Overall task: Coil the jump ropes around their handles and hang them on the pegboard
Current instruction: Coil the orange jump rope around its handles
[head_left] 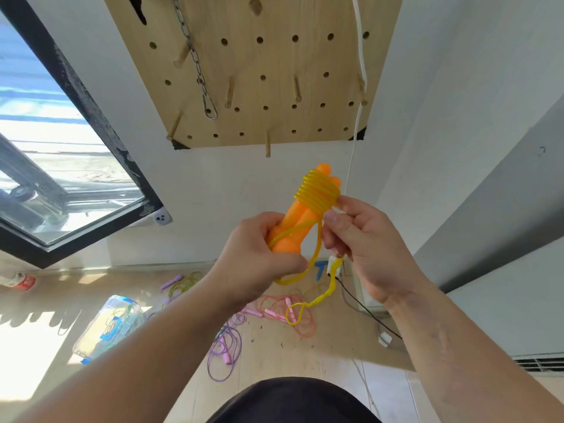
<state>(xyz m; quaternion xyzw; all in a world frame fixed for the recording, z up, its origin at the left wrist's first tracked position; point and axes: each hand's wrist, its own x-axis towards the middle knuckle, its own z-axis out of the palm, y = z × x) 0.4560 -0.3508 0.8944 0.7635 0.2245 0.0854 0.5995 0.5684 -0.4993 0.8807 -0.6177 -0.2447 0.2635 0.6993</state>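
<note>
Jump rope (308, 215), yellow with orange handles, up in the air in both hands, in front of the white wall. Right above it, the big wooden pegboard (253, 71), full of holes and pegs, with a metal chain (195, 62) and a white cord (361, 56) hanging down. Far below the hands, on the floor (274, 346), more ropes, purple (222, 352) and pink (283, 309), all loose, near a clear box (108, 325).

Left hand (262, 254) wrapped tight round the bottom of the two handles (290, 224), held side by side. Right hand (363, 242) just beside them on the right, thumb and fingers pinching the yellow rope right under the coil (319, 190). Both hands close together, almost touching.

Handles standing the long way up, tips leaning a bit to the right, pointing at the board. Coil sitting near the tips, many neat turns, just up and left from the right thumb.

Looks only partly done. Loose end (328, 290) hanging down between the wrists, with a small loop at the bottom. Probably needs more turns first, from the right hand over and round the handles.

Last and smallest: one bare peg (268, 146) at the bottom edge of the board, above the handle tips and a little to the left. Likely a short lift up with the left hand to reach it.
</note>
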